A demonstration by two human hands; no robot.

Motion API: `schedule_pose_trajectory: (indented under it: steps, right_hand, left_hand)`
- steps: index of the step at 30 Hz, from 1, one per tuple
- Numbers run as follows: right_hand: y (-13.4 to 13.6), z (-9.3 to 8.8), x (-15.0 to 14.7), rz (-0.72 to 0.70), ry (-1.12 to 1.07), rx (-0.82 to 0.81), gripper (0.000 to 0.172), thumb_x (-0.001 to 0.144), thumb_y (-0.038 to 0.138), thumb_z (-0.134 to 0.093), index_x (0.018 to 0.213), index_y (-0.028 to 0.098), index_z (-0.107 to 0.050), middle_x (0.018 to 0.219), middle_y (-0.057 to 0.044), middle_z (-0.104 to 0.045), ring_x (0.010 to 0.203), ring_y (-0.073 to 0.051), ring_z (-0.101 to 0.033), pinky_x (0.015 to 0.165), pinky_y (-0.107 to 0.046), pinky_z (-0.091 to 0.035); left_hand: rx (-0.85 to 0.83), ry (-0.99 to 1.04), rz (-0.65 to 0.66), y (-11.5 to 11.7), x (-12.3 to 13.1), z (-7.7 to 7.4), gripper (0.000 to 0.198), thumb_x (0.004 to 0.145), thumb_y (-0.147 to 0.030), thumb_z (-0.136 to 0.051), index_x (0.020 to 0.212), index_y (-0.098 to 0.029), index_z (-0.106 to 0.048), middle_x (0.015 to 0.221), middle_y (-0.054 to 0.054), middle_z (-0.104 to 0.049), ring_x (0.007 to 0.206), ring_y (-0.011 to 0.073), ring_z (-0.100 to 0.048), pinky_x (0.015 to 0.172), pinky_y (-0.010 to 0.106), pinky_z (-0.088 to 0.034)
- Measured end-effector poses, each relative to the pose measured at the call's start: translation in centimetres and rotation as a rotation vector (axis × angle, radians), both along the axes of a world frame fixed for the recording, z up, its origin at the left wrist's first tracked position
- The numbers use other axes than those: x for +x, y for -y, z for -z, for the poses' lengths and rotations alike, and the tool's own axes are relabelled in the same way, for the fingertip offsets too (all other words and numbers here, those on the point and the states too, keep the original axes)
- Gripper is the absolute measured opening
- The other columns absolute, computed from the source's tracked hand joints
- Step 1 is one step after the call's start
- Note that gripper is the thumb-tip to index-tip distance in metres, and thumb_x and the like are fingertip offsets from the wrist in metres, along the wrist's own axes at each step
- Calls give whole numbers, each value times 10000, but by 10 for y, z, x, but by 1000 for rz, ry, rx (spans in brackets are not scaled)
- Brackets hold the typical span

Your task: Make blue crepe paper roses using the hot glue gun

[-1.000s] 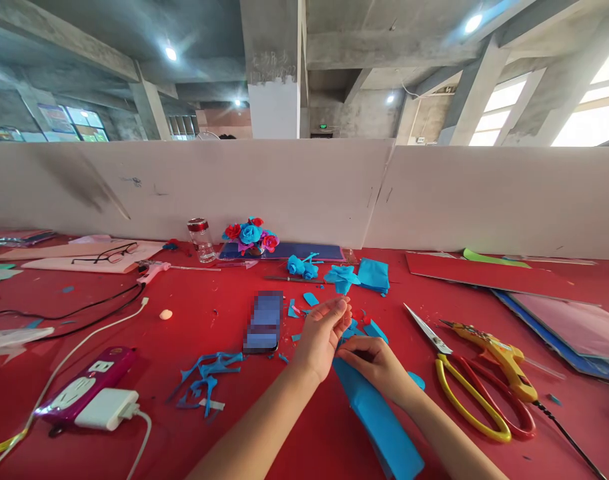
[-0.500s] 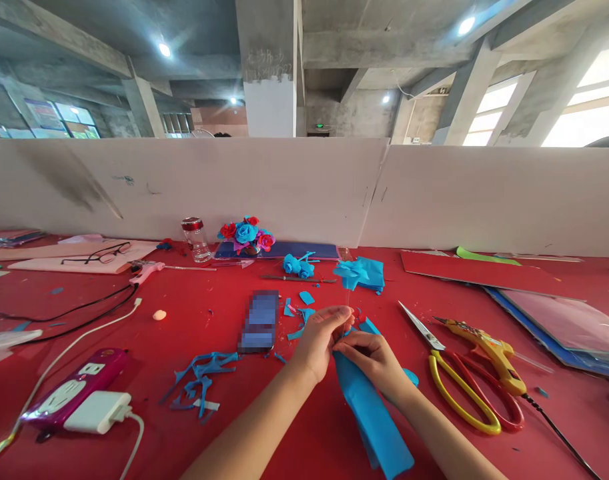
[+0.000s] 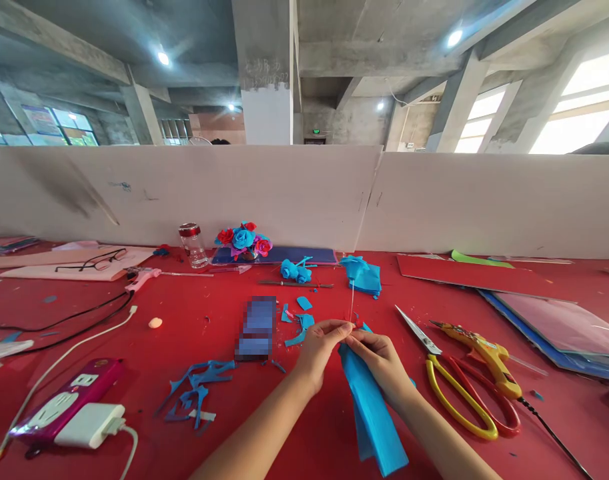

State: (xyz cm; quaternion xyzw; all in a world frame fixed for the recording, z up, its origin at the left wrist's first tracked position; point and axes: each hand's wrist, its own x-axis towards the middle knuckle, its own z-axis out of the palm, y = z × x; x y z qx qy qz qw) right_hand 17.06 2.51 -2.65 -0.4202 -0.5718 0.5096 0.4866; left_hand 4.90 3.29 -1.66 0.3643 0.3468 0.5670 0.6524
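Observation:
My left hand (image 3: 325, 350) is closed in a pinch on the thin pale stem (image 3: 352, 303) of a blue paper flower (image 3: 353, 267). The flower stands upright above the fingers and overlaps a stack of blue paper squares (image 3: 369, 281) behind it. My right hand (image 3: 379, 363) pinches the upper end of a folded blue crepe paper strip (image 3: 374, 413), which hangs down toward the table's near edge. Both sets of fingertips meet at the stem, so the exact contact between strip and stem is hidden.
Scissors (image 3: 434, 360) and a yellow glue gun (image 3: 484, 353) lie right. A phone (image 3: 257, 327), blue scraps (image 3: 199, 390) and a power strip (image 3: 67, 407) lie left. Behind are blue roses (image 3: 295, 270), a flower arrangement (image 3: 244, 240), a glass bottle (image 3: 194, 247) and a white partition (image 3: 234, 193).
The flower's head has turned, showing less of its petals, and more bare stem shows above my fingers. Both hands have shifted slightly right with the strip. The whole view has tilted a little.

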Motion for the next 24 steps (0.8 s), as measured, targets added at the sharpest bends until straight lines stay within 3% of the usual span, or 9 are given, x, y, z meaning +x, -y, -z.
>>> schedule_pose_trajectory:
  steps: [8, 14, 17, 24]
  right_hand:
    - [0, -4, 3, 28, -11, -55, 325, 689, 481, -660, 702, 159, -706, 496, 24, -488, 437, -77, -376, 393, -206, -287]
    - [1, -6, 2, 83, -28, -84, 334, 640, 477, -699, 689, 147, -707, 562, 0, -578, 452, -80, -412, 401, -206, -310]
    - [1, -5, 4, 128, -50, -98, 342, 627, 483, -704, 694, 147, -707, 543, 5, -583, 434, -78, -417, 390, -203, -308]
    - [-1, -17, 16, 441, -209, -187, 365, 543, 469, -747, 738, 163, -708, 540, 0, -628, 418, -113, -488, 395, -230, -379]
  left_hand:
    - [55, -34, -119, -5, -5, 1, 212, 598, -342, -749, 625, -152, -659, 676, 31, -645, 693, 147, -561, 701, 249, -409]
    - [79, 123, -230, -12, -11, -1, 331, 664, -464, -650, 623, -184, -479, 631, -22, -519, 576, 100, -487, 590, 227, -403]
    - [106, 170, -320, -18, -21, -4, 387, 699, -469, -624, 579, -190, -385, 551, -61, -400, 495, 67, -381, 522, 190, -350]
    - [94, 166, -512, -27, -40, -4, 492, 747, -512, -591, 522, -181, -305, 488, -88, -274, 418, 53, -196, 419, 188, -210]
